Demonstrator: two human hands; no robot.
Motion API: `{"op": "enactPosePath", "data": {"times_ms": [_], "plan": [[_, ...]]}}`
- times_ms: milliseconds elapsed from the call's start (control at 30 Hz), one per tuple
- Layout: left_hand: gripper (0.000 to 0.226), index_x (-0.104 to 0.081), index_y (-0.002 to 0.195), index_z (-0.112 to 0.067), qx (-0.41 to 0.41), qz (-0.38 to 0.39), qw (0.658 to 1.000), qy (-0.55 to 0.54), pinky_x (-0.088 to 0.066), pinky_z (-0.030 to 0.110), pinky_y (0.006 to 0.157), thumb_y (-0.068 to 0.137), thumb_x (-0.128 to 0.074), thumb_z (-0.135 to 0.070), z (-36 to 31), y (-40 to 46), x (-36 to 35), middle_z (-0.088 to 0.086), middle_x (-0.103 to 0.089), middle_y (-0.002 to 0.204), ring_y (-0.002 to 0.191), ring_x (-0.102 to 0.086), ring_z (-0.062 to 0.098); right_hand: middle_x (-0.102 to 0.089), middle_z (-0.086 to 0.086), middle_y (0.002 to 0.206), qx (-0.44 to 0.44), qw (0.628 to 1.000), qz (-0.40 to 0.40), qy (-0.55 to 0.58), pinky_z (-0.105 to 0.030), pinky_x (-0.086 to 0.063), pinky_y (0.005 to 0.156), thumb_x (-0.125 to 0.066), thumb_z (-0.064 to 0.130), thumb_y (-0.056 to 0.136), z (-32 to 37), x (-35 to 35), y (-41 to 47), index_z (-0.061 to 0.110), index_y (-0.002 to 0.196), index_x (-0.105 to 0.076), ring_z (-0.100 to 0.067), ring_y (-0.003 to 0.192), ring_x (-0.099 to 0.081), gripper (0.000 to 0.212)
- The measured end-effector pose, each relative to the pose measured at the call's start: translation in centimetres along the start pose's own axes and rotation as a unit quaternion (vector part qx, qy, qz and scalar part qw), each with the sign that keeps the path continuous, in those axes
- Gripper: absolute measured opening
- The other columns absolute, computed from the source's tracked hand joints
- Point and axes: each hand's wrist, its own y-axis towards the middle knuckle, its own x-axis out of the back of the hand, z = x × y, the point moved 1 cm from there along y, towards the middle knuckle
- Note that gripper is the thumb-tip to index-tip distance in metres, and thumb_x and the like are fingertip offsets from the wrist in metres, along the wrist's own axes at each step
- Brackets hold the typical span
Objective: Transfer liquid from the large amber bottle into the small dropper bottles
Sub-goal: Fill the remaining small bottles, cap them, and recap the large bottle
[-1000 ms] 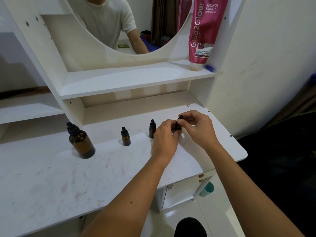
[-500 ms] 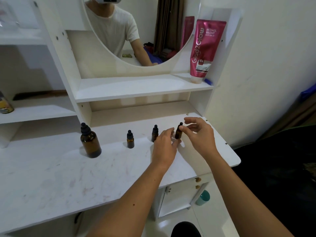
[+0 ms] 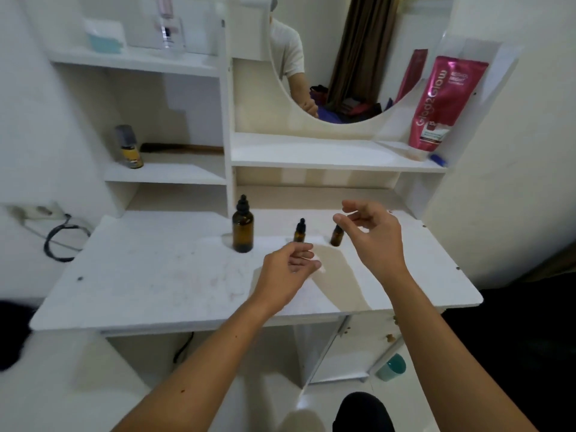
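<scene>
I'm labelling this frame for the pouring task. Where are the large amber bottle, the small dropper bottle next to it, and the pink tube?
large amber bottle (image 3: 242, 232): head view, on its glass body.
small dropper bottle (image 3: 300, 236): head view, on its amber body.
pink tube (image 3: 442, 102): head view, on its printed front.

The right hand (image 3: 372, 232) covers the cap of one small dropper bottle (image 3: 337, 235), a third small bottle cannot be found, and motion blur makes the shelf items unreadable.
</scene>
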Motion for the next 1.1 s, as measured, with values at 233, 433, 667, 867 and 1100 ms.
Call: {"op": "enactPosePath", "data": {"times_ms": [233,433,667,867,1100], "plan": [[0.024,-0.07,0.11,-0.024,-0.003,-0.113,0.99,0.081,-0.056,0.015,0.074,0.089,-0.081,-0.03,1.5,-1.6,9.1,-0.009,-0.071,0.094,0.086,-0.069,0.01,-0.075,0.009,0.11,0.05,0.996,0.073,0.013,-0.012,-0.054,0.081,-0.081,0.029,0.092,4.1,-7.9,-1.0,0.019,0.12,-0.075,-0.006,0.094,-0.071,0.03],[0.047,-0.06,0.117,-0.022,0.002,-0.211,0.972,0.103,-0.058,0.022,0.078,0.081,-0.088,-0.033,2.1,-0.2,11.5,-0.004,-0.066,0.101,0.088,-0.065,0.016,-0.072,0.009,0.123,0.063,0.988,0.142,-0.026,-0.007,-0.05,0.091,-0.07,0.024,0.1,6.0,-12.5,0.2,0.022,0.133,-0.07,-0.003,0.107,-0.068,0.034],[0.058,-0.057,0.137,-0.021,-0.005,-0.143,0.987,0.075,-0.052,0.031,0.106,0.086,-0.084,-0.023,2.8,2.2,11.7,-0.004,-0.066,0.132,0.119,-0.063,0.016,-0.073,0.009,0.11,0.04,0.984,0.168,-0.046,-0.009,-0.051,0.091,-0.065,0.016,0.103,5.6,-14.5,0.9,0.017,0.133,-0.07,-0.002,0.098,-0.066,0.03],[0.047,-0.062,0.131,-0.022,-0.003,-0.132,0.988,0.078,-0.053,0.02,0.101,0.088,-0.083,-0.023,3.3,2.5,11.9,-0.009,-0.069,0.118,0.109,-0.065,0.009,-0.071,0.009,0.089,0.003,0.992,0.125,0.009,-0.009,-0.054,0.075,-0.085,0.027,0.088,5.2,-15.3,1.5,0.022,0.108,-0.072,0.001,0.078,-0.066,0.025],[0.047,-0.062,0.131,-0.022,-0.005,-0.135,0.988,0.079,-0.043,-0.003,0.08,0.088,-0.082,-0.026,3.3,2.5,11.8,-0.015,-0.065,0.115,0.102,-0.062,0.002,-0.074,0.011,0.099,0.018,0.988,0.151,0.017,-0.011,-0.055,0.082,-0.08,0.026,0.092,5.6,-15.8,1.5,0.02,0.116,-0.073,0.0,0.092,-0.07,0.026]]}}
